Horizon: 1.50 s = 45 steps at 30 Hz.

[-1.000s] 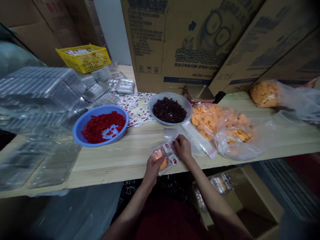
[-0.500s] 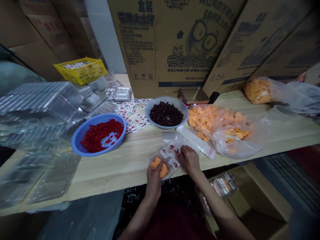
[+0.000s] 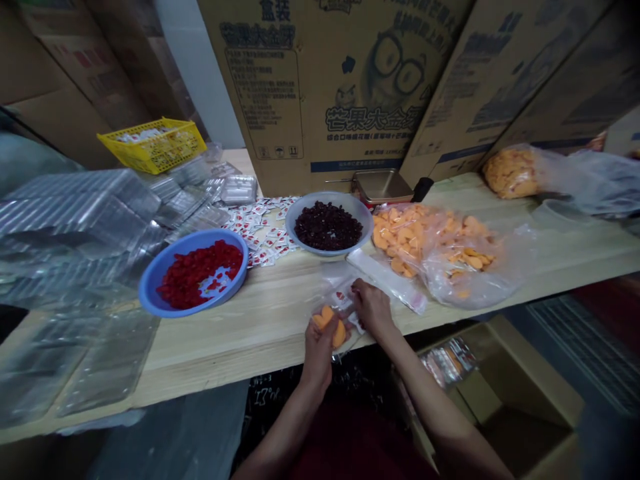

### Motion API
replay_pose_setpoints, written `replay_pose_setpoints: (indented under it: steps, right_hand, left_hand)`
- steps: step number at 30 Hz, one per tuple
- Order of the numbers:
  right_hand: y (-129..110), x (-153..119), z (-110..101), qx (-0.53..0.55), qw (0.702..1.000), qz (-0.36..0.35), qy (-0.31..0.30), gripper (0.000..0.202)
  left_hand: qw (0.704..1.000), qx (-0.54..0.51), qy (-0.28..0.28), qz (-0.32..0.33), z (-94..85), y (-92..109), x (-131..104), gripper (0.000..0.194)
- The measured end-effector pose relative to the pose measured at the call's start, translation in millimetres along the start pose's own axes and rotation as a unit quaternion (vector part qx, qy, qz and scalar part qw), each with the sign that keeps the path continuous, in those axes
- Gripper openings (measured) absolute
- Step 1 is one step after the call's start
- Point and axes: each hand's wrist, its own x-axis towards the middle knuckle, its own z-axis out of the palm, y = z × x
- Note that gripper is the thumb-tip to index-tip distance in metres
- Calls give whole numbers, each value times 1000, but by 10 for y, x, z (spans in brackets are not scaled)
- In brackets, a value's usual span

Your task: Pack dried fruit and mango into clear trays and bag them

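My left hand (image 3: 319, 343) is closed on a clear plastic tray near the table's front edge, its thumb over orange pieces (image 3: 336, 327) in the tray. My right hand (image 3: 371, 308) is at the tray's right side, fingers pinched together; what they hold is hidden. A small white packet with a red print (image 3: 341, 296) shows between the hands. Just behind them stands a pale bowl (image 3: 325, 252) of dark red pieces. A blue bowl (image 3: 150, 293) of bright red pieces is to the left. Orange pieces in clear bags (image 3: 407, 233) lie to the right.
Stacked clear trays (image 3: 90, 207) fill the left side, with a yellow basket (image 3: 175, 148) behind. Small packets (image 3: 265, 233) lie between the bowls. A metal tin (image 3: 383, 187) and tall cartons (image 3: 320, 80) stand at the back. An open carton (image 3: 530, 360) is below the table at right.
My left hand has moved slightly right with the tray, closer to my right hand. My right hand has shifted a little left and now covers more of the packets. The view has shifted slightly.
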Motion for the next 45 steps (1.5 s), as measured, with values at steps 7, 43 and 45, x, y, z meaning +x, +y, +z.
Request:
replay_pose_setpoints:
  steps: [7, 43, 45]
  right_hand:
    - [-277, -190, 213, 154, 982, -111, 24, 19]
    - [46, -651, -342, 262, 894, -341, 128, 49]
    - [-12, -681, -593, 301, 889, -319, 128, 45]
  left_hand:
    - [997, 21, 27, 71, 83, -153, 177, 43]
    - [929, 336, -61, 145, -458, 777, -353, 37]
    - [888, 388, -43, 244, -375, 836, -293, 63]
